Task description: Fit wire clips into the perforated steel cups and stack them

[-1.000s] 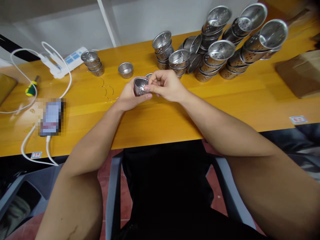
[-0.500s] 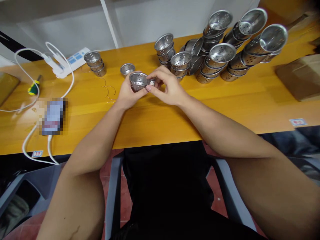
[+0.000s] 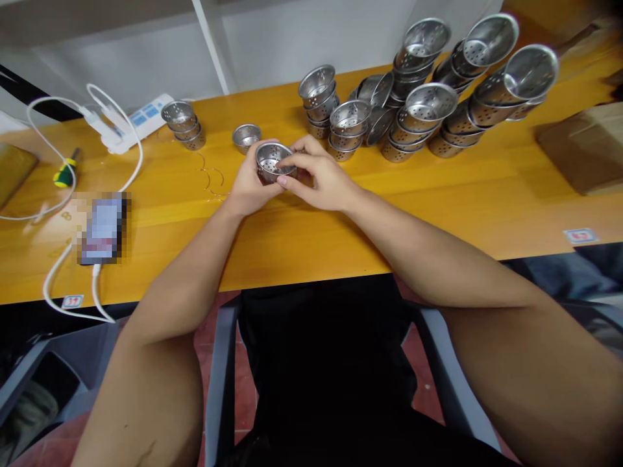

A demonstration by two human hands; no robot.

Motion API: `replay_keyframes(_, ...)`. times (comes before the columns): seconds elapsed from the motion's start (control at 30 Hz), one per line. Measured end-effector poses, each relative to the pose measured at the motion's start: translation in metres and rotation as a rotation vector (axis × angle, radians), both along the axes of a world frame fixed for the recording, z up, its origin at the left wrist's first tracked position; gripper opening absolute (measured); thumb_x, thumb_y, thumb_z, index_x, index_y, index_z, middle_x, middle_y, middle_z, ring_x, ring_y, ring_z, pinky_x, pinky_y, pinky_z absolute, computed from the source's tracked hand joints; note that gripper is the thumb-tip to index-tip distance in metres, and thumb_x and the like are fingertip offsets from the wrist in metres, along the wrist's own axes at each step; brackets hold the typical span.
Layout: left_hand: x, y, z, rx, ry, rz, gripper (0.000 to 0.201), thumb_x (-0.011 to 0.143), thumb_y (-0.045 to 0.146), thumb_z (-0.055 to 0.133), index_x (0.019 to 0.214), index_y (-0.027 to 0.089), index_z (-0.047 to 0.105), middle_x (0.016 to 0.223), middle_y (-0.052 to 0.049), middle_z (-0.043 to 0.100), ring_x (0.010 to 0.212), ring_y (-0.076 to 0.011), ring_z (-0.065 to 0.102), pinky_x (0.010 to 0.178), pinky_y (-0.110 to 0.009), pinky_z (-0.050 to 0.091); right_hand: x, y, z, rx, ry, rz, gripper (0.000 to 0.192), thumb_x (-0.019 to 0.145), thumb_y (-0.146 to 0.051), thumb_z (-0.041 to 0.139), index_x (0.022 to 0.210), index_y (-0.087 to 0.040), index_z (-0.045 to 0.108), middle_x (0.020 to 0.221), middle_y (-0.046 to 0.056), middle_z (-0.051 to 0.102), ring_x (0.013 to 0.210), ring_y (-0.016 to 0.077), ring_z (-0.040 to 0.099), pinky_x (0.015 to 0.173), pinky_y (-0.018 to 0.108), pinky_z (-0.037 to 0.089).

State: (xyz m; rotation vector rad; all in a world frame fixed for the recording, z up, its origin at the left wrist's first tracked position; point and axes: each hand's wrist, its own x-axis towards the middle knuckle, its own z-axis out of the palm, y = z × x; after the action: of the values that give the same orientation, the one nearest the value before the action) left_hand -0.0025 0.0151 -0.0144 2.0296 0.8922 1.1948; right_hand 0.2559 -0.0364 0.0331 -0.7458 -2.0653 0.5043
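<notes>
The left hand [image 3: 248,185] grasped a perforated metal cup [image 3: 270,166], thumb along the near wall and fingers wrapped round the far side, apparently to steady it while leaving its mouth facing up. The right hand [image 3: 311,170] met it from three o'clock — thumb near the front wall, a finger dipped inside over the rim — as if to work on the interior; whether it pinched anything small I could not tell. The held cup was above the wooden table [image 3: 302,246], in front of the person's body, likely where both hands reached it comfortably.

Around that cup, a loose cup [image 3: 246,136] stood upright at ten o'clock, with thin curved wires [image 3: 222,178] lying at nine. Farther toward ten stood a short nested stack [image 3: 182,126], beside a power strip [image 3: 146,117]. At eight o'clock lay a phone [image 3: 103,227], a white cable at its lower end, presumably for charging; a screwdriver [image 3: 64,173] lay at nine. From one to three o'clock rose more nested stacks [image 3: 423,113], probably nested to save room, some leaning.
</notes>
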Motion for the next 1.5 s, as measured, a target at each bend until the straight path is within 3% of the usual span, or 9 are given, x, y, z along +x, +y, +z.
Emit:
replay_keyframes(0.2, 0.007, -0.006, 0.005, -0.039, 0.016, -0.008, 0.12, 0.093, 0.103, 0.097, 0.181, 0.034, 0.055, 0.167, -0.019, 0.076, 0.164, -0.0451, 0.081, 0.14, -0.067, 0.071, 0.0, -0.007, 0.004, 0.056, 0.009, -0.1, 0.052, 0.117, -0.066, 0.091, 0.157, -0.034, 0.083, 0.18, 0.019, 0.067, 0.151, 0.0473, 0.074, 0.135, 0.075, 0.066)
replay_keyframes(0.43, 0.008, -0.009, 0.013, -0.11, 0.014, -0.071, 0.123, 0.099, 0.104, 0.092, 0.194, 0.041, 0.044, 0.183, -0.019, 0.068, 0.177, -0.0438, 0.074, 0.147, -0.063, 0.068, -0.002, -0.012, 0.011, 0.093, 0.021, -0.055, 0.016, 0.124, -0.039, 0.074, 0.134, -0.032, 0.084, 0.154, 0.016, 0.078, 0.135, 0.0416, 0.079, 0.12, 0.065, 0.071)
replay_keyframes(0.63, 0.0, 0.001, -0.005, -0.062, 0.04, -0.062, 0.126, 0.099, 0.1, 0.096, 0.196, 0.041, 0.043, 0.181, -0.02, 0.072, 0.17, -0.0461, 0.079, 0.138, -0.065, 0.074, 0.005, -0.009, 0.02, 0.023, -0.063, -0.095, 0.01, 0.123, -0.038, 0.078, 0.129, -0.031, 0.082, 0.137, 0.014, 0.08, 0.123, 0.0404, 0.08, 0.116, 0.063, 0.072)
replay_keyframes(0.8, -0.007, -0.003, -0.002, -0.032, 0.082, -0.002, 0.106, 0.1, 0.086, 0.103, 0.185, 0.039, 0.061, 0.193, -0.02, 0.066, 0.171, -0.0461, 0.077, 0.132, -0.064, 0.076, 0.029, -0.012, 0.054, 0.005, -0.157, -0.119, 0.017, 0.111, -0.04, 0.093, 0.116, -0.031, 0.078, 0.123, 0.011, 0.082, 0.118, 0.0403, 0.078, 0.111, 0.059, 0.069)
replay_keyframes(1.0, -0.007, -0.015, 0.015, -0.017, 0.165, -0.024, 0.082, 0.102, 0.084, 0.103, 0.163, 0.034, 0.081, 0.204, -0.019, 0.057, 0.183, -0.0465, 0.066, 0.143, -0.066, 0.069, 0.083, -0.016, 0.108, -0.232, -0.508, 0.052, 0.042, 0.083, -0.006, 0.103, 0.082, -0.027, 0.067, 0.074, -0.005, 0.069, 0.069, 0.0178, 0.056, 0.075, 0.041, 0.045)
replay_keyframes(1.1, -0.006, -0.016, 0.017, -0.019, 0.156, -0.036, 0.077, 0.103, 0.084, 0.102, 0.158, 0.034, 0.084, 0.202, -0.019, 0.059, 0.185, -0.0466, 0.065, 0.148, -0.068, 0.066, 0.111, -0.005, 0.101, -0.385, -0.65, -0.024, 0.043, 0.084, 0.004, 0.106, 0.08, -0.025, 0.075, 0.07, -0.008, 0.069, 0.064, 0.0143, 0.054, 0.073, 0.04, 0.042)
replay_keyframes(1.3, -0.004, -0.019, 0.023, -0.013, 0.169, -0.034, 0.07, 0.102, 0.085, 0.104, 0.144, 0.032, 0.089, 0.198, -0.02, 0.064, 0.188, -0.0479, 0.062, 0.153, -0.073, 0.061, 0.144, 0.031, 0.049, -0.312, -0.445, -0.085, 0.061, 0.1, -0.038, 0.115, 0.07, -0.023, 0.064, 0.065, -0.006, 0.052, 0.075, 0.0173, 0.067, 0.076, 0.033, 0.054)
replay_keyframes(1.4, -0.003, -0.021, 0.026, 0.002, 0.21, -0.033, 0.066, 0.103, 0.084, 0.103, 0.141, 0.03, 0.092, 0.2, -0.02, 0.063, 0.192, -0.0504, 0.057, 0.157, -0.08, 0.055, 0.124, 0.019, 0.067, -0.388, -0.616, -0.311, 0.063, 0.089, -0.014, 0.115, 0.062, -0.025, 0.059, 0.054, -0.007, 0.041, 0.065, 0.019, 0.063, 0.075, 0.039, 0.055)
replay_keyframes(1.5, -0.003, -0.022, 0.027, 0.002, 0.252, -0.066, 0.061, 0.105, 0.079, 0.103, 0.142, 0.031, 0.094, 0.205, -0.018, 0.058, 0.197, -0.052, 0.05, 0.161, -0.084, 0.045, 0.092, -0.007, 0.104, -0.605, -0.91, -0.587, 0.052, 0.094, -0.002, 0.099, 0.064, -0.026, 0.065, 0.05, -0.002, 0.054, 0.058, 0.0243, 0.064, 0.074, 0.047, 0.052)
